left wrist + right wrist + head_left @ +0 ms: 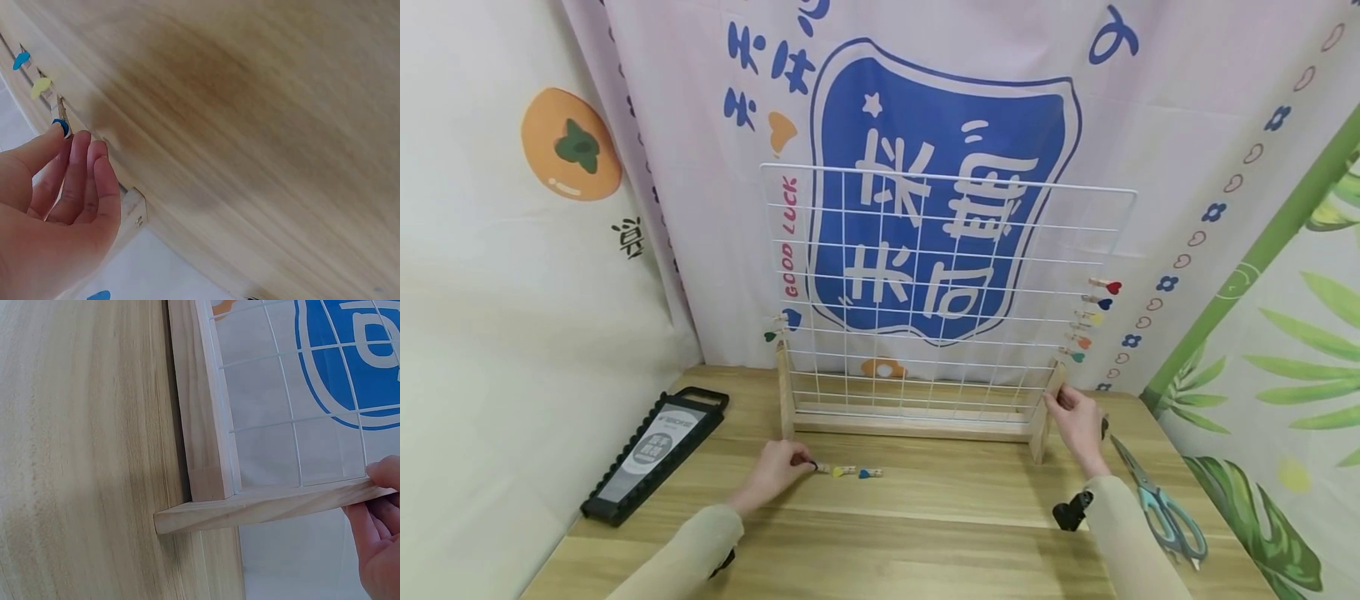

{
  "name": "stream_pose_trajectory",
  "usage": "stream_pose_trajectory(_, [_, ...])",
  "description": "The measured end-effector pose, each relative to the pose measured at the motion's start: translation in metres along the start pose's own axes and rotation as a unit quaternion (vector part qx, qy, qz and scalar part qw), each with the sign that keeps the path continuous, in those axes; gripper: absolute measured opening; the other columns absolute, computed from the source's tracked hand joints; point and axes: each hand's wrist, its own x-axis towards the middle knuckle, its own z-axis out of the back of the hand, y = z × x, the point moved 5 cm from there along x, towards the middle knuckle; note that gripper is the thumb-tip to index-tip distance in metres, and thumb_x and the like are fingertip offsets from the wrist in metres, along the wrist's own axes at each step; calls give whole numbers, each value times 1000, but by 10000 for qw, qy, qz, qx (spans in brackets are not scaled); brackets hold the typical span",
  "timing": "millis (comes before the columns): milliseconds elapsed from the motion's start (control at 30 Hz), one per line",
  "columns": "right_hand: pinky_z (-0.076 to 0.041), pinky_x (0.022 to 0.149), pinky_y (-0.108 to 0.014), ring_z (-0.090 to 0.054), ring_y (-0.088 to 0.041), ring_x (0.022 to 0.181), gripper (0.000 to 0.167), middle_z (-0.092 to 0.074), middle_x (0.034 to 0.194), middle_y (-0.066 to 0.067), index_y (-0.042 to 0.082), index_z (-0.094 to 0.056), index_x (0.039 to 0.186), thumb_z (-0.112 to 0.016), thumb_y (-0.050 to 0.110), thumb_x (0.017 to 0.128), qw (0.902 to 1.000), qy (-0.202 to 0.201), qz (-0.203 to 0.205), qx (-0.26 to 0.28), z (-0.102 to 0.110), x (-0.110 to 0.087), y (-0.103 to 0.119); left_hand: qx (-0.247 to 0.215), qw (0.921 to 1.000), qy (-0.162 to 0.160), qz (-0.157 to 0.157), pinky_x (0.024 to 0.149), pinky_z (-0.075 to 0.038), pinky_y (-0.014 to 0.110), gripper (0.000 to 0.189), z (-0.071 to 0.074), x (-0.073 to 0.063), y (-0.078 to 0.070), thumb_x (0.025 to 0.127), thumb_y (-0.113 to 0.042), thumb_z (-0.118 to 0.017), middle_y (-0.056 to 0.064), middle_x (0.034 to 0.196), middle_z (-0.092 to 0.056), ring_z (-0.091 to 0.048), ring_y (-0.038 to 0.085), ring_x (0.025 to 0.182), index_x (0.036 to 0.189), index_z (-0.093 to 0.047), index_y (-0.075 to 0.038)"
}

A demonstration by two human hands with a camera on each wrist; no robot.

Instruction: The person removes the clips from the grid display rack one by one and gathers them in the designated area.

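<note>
My left hand [778, 468] pinches a small wooden clothespin with a dark blue heart [62, 125] between thumb and fingertips, low over the table. In line beside it lie a clothespin with a yellow heart [842, 472] and one with a lighter blue heart [868, 473]. My right hand [1077, 417] grips the right upright of the wooden stand [262, 510], thumb on one side and fingers on the other. A white wire grid [940, 177] stands in that frame. Several heart clothespins, including a red one [1112, 287], are clipped along its right edge; blue [792, 318] and green [771, 337] ones are at the left.
A black tapered rack with a label [655, 454] lies at the table's left. Scissors with teal handles [1161, 508] lie to the right of my right forearm. Behind the grid hangs a printed curtain [715, 250] along the table's back edge.
</note>
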Motion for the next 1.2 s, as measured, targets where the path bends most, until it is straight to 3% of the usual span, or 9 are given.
stream_pose_trajectory(200, [-45,62,-4,-50,20,70,19,-74,101,-24,-2,-66,89,-63,15,96,10000,-81,11,-41,1,-2,2,306,9994,-32,162,59,-51,21,5,-6,2,0,78,-3,-79,5,74,-74,-64,11,65,77,-74,-6])
stream_pose_trajectory(433, [-43,68,1,-48,21,78,23,-71,115,-25,-4,-70,107,-62,15,97,9999,18,-123,6,1,-2,2,320,9984,48,460,60,-52,22,8,-5,2,1,77,-5,-81,2,72,-73,-63,9,65,74,-74,-7])
stream_pose_trajectory(533, [-43,68,1,-49,21,78,22,-71,114,-25,-3,-70,105,-62,16,97,9999,39,-130,3,1,-2,1,251,9992,-49,305,58,-52,21,6,3,3,0,78,-3,-79,5,71,-73,-63,11,63,77,-74,-4])
stream_pose_trajectory(667, [-43,67,0,-48,23,75,22,-71,113,-25,-4,-69,101,-62,16,97,9999,53,-140,7,1,-1,2,-7,9993,-134,341,59,-53,20,4,27,12,-3,81,-2,-76,8,77,-74,-64,12,65,85,-75,-1])
stream_pose_trajectory(767, [-43,68,1,-52,20,78,22,-71,114,-25,-4,-70,105,-62,15,97,9999,32,-147,5,1,0,2,-63,9988,-238,420,61,-55,22,8,54,24,-6,85,-5,-74,10,84,-75,-66,12,70,92,-75,-2])
stream_pose_trajectory(900, [-43,68,2,-70,-10,95,25,-70,117,-25,-4,-69,113,-62,14,97,9999,13,-135,-13,1,-1,2,64,9972,-683,288,66,-58,29,13,95,37,-15,87,-9,-73,15,91,-77,-70,21,75,98,-74,-1])
stream_pose_trajectory(1000, [-42,69,3,-69,-34,108,27,-69,118,-25,-5,-68,117,-61,12,97,9999,39,-140,-15,0,-1,2,82,9940,-1056,267,71,-60,36,18,124,43,-23,89,-11,-71,19,96,-76,-71,27,80,103,-73,1])
stream_pose_trajectory(1200, [-42,69,3,-68,-39,110,25,-70,116,-26,-5,-69,112,-61,13,97,9999,-1,-105,-67,0,-1,2,335,9804,-1934,155,76,-58,49,19,163,50,-34,92,-12,-69,23,97,-75,-70,35,84,104,-72,3])
